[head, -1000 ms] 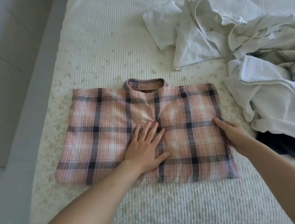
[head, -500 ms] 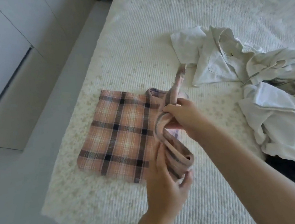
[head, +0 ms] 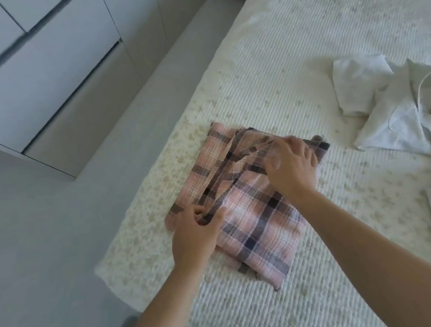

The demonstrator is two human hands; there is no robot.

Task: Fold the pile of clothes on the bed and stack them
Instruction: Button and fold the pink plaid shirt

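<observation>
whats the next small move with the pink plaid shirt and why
Probably let go and press the top layer flat. The pink plaid shirt lies folded in half on the white ribbed bedspread, but the left hand pinches its near edge, the right hand grips its far end, and the fold between them looks rumpled.

Bedroom, daylight, pale finishes.
White flat-front wardrobe point(head: 34, 66) with dark handle gaps stands left; grey floor point(head: 30, 254) runs between it and the bed's ribbed cream bedspread point(head: 277, 60).
</observation>
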